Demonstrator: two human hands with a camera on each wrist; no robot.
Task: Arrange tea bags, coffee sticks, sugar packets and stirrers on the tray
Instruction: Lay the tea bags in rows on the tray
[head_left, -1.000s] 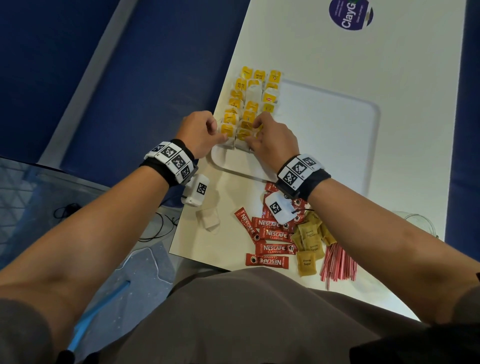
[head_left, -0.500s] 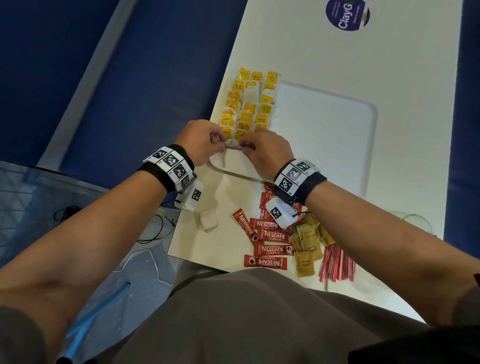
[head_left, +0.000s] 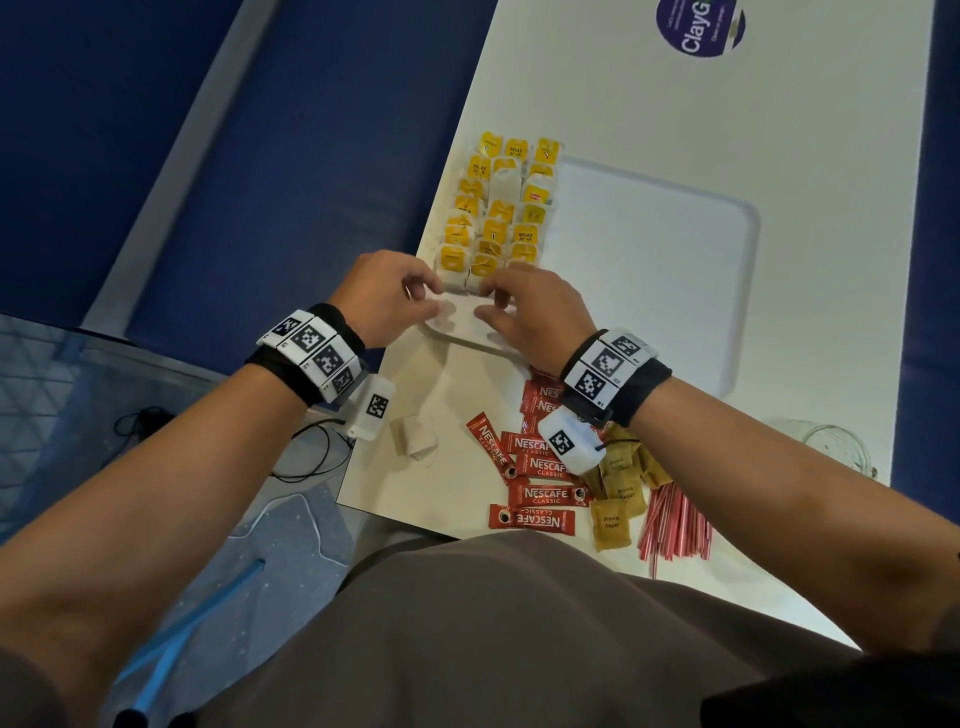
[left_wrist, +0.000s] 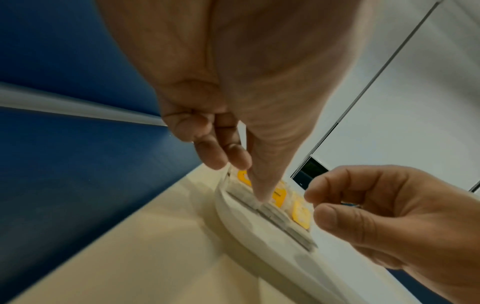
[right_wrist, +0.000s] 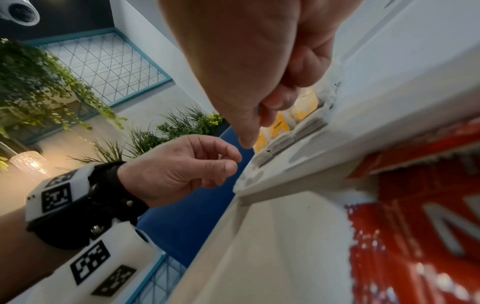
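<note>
Head view. We note the white rectangular plastic tray (head_left: 727, 270) on the cream table (head_left: 649, 104) carries three rows of yellow-tagged paper tea bags (head_left: 498, 208) along its left edge; the rest of the tray is bare. Not yet on it: one untagged pale tea bag (head_left: 414, 438) on the table near the left edge, the red Nescafé coffee sticks (head_left: 535, 470), the brown-sugar paper packets (head_left: 618, 499) and the red-and-white striped stirrers (head_left: 675, 530), all lying near us. We judge the tea-bag step close to done, the other three kinds untouched.

The left hand (head_left: 387, 296) and right hand (head_left: 535, 312) sit at the near end of the rows, over the tray's near-left corner.

Left wrist view. The left thumb tip rests on the nearest tea bags; the other fingers (left_wrist: 221, 152) are loosely curled just left of the row and enclose nothing we can see. The right hand (left_wrist: 389, 216) has thumb and forefinger bent, tips apart, holding nothing, just right of the nearest bag.

Right wrist view. The right forefinger points down beside the nearest yellow tag, contact uncertain. The left hand (right_wrist: 182, 170) hangs loosely curled and looks empty from here.
</note>
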